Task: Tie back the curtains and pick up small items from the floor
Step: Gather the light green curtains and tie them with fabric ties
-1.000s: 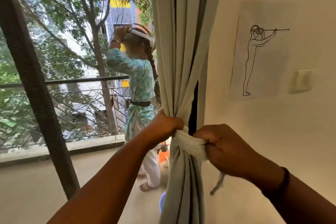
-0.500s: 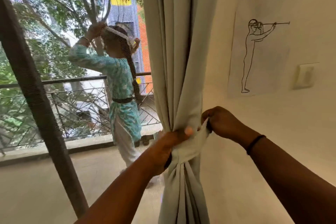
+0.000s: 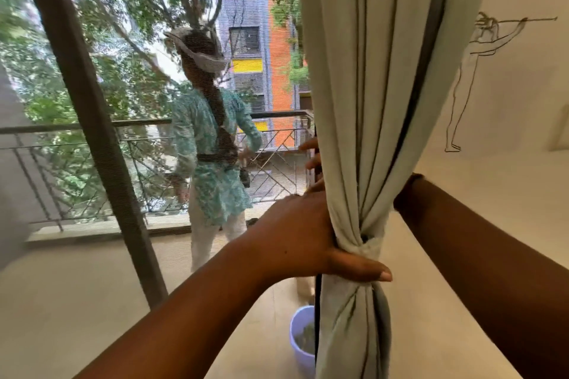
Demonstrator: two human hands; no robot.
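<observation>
The left hand is gripping the gathered curtain at its knot, thumb across it, beside the wall; the right hand's fingers are reaching behind, grip unreadable. The soft, light cloth is probably best held at the knot.

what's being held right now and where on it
The left hand grips the curtain at its knotted waist. The right hand is hidden behind the curtain, so its hold cannot be told.

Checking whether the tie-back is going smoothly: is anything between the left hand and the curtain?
Nothing visible. The left hand rests directly on the gathered curtain, thumb across the knot. The right hand is mostly hidden behind the fabric.
</observation>
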